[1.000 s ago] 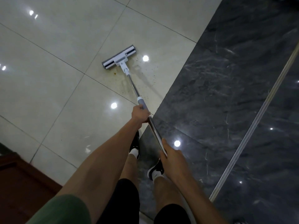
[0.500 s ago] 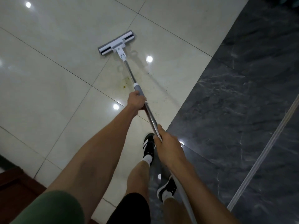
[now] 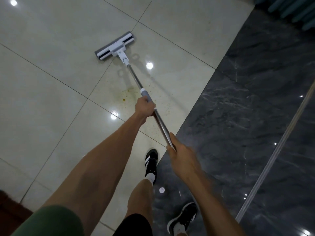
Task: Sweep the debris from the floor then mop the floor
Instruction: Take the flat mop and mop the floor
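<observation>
A dark wooden edge (image 3: 10, 206) sits low to the left of my left arm. My left hand (image 3: 144, 107) grips the mop pole (image 3: 134, 77) just below its grey collar, fingers curled round it. Ahead of that hand the mop head (image 3: 114, 46) lies flat on the cream tiles (image 3: 51, 82), and a yellowish stain (image 3: 126, 95) with scattered specks lies just left of my left hand, under the pole. My right hand (image 3: 182, 158) clamps the pole lower down, nearer my body, the two hands well apart. Below it, my shoes (image 3: 151, 163) straddle the border with the dark marble (image 3: 247, 116). A metal strip (image 3: 276, 150) runs well to its right.
</observation>
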A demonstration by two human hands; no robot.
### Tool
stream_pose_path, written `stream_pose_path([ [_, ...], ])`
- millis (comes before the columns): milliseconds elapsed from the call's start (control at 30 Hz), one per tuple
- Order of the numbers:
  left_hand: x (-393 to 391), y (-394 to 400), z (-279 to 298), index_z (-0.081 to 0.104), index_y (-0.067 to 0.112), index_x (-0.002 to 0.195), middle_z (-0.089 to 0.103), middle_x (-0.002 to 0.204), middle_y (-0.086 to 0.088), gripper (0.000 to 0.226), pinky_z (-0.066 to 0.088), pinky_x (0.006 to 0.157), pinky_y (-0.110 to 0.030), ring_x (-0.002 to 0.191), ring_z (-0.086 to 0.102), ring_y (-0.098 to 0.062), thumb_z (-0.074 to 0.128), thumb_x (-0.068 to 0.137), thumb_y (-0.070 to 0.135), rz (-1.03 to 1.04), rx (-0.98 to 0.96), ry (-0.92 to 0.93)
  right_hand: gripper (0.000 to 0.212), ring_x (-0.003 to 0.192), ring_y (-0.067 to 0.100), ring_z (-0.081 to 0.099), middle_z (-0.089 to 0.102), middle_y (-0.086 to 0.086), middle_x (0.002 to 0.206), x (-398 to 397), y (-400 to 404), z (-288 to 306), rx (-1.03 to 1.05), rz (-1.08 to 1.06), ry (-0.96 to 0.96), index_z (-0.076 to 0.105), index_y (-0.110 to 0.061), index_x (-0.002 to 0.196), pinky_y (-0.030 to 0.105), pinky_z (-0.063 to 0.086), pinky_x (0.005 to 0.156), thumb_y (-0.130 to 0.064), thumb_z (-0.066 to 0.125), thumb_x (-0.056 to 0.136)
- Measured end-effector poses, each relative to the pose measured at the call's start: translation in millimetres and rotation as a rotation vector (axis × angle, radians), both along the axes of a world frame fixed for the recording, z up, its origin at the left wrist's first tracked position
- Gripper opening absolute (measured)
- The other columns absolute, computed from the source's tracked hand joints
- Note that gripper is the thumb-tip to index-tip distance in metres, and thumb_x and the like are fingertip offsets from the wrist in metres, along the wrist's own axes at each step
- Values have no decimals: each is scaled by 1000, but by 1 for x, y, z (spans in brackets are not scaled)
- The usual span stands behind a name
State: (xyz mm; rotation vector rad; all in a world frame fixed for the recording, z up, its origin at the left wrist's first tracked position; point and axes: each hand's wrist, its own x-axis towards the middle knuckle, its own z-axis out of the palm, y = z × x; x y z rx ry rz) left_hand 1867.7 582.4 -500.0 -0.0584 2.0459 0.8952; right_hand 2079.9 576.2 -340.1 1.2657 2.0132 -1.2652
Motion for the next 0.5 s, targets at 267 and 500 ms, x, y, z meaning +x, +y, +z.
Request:
stream_pose_path([
  [267, 109, -13, 3, 58, -2, 115, 61, 112, -23, 28, 60, 81, -49, 98, 65, -38, 64, 90, 9, -155, -79, -34, 50, 102, 19, 63, 65, 4, 116, 108, -35, -12, 78, -55, -27, 27, -37, 153, 35, 53, 90, -34, 40, 105],
  [500, 249, -35, 14, 57, -2, 115, 62, 112, -23, 30, 61, 75, -49, 93, 68, -38, 67, 88, 8, -175, -128, -74, 50, 85, 16, 65, 66, 3, 98, 251, -62, -17, -30, -153, -12, 25, -44, 152, 37, 57, 82, -35, 39, 104],
])
